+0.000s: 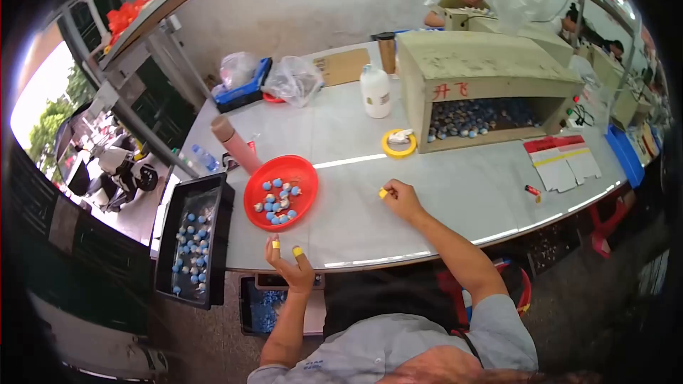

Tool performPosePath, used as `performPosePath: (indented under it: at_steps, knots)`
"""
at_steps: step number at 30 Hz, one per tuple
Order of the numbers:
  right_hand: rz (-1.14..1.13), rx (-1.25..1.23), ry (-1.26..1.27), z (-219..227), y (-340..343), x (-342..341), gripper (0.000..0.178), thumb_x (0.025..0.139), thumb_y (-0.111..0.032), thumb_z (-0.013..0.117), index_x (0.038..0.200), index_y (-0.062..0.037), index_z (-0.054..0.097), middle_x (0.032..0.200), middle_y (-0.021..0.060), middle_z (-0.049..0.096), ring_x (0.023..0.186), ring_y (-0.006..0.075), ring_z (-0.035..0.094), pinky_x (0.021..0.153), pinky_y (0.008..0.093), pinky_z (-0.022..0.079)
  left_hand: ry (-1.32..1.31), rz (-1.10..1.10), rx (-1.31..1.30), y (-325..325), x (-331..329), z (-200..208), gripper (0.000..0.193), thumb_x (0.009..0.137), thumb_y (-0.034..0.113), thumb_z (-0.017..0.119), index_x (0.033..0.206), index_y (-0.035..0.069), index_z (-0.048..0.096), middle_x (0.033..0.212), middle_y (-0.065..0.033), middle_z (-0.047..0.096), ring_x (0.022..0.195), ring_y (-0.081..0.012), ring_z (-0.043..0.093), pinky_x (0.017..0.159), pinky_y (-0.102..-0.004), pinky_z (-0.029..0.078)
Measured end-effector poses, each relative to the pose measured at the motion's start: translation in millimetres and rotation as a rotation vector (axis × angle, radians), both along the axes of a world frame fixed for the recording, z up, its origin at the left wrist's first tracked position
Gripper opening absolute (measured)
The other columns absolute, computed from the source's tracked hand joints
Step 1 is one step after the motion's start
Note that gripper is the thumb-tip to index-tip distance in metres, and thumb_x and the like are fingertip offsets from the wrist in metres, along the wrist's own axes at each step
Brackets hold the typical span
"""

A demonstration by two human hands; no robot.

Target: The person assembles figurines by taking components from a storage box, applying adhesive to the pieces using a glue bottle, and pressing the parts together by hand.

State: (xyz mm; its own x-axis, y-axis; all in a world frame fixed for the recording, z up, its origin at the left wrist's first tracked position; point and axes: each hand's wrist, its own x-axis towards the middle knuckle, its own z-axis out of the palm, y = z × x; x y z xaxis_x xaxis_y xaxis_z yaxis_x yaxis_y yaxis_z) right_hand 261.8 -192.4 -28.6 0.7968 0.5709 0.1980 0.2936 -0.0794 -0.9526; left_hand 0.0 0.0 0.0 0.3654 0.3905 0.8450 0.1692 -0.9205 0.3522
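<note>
My left hand [290, 264] hovers at the near edge of the white table [441, 192], fingers spread, with yellow caps on two fingertips and nothing in it. It is just below a red round plate [302, 171] that holds several small blue and white pieces [277, 198]. My right hand [400, 199] rests on the bare tabletop to the right of the plate, fingers curled, with a yellow cap on one fingertip. No object shows in its grasp.
A black tray [217, 242] with several blue pieces hangs off the table's left edge. Behind are a pink cylinder [237, 144], a yellow tape roll [399, 143], a white bottle [376, 90], an open box [491, 64] full of blue pieces, and red-and-white cards [565, 163]. Other people sit far back.
</note>
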Motion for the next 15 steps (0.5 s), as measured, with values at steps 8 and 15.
performPosePath:
  at_steps: [8,15]
  knots:
    - [-0.158,-0.004,-0.111,54,-75,33,0.013,0.084,-0.003,0.061,0.096,0.0018,0.060,0.077,0.0063,0.063,0.068,0.0109,0.057,0.064,0.0265,0.049,0.359,-0.733,-0.866,-92,64,-2,0.049,0.086,-0.001,0.057,0.131,-0.005,0.037,0.112,-0.0187,0.059,0.075,-0.0147,0.061,0.067,-0.0248,0.047]
    - [-0.854,-0.474,-0.374,44,-186,147,0.036,0.079,-0.002,0.060,0.115,-0.0038,0.055,0.111,0.0157,0.056,0.098,0.0355,0.059,0.079,0.0413,0.050,0.333,-0.709,-0.696,-101,71,-15,0.050,0.082,-0.001,0.065,0.127,-0.005,0.043,0.100,-0.0145,0.065,0.066,-0.0087,0.057,0.060,-0.0210,0.046]
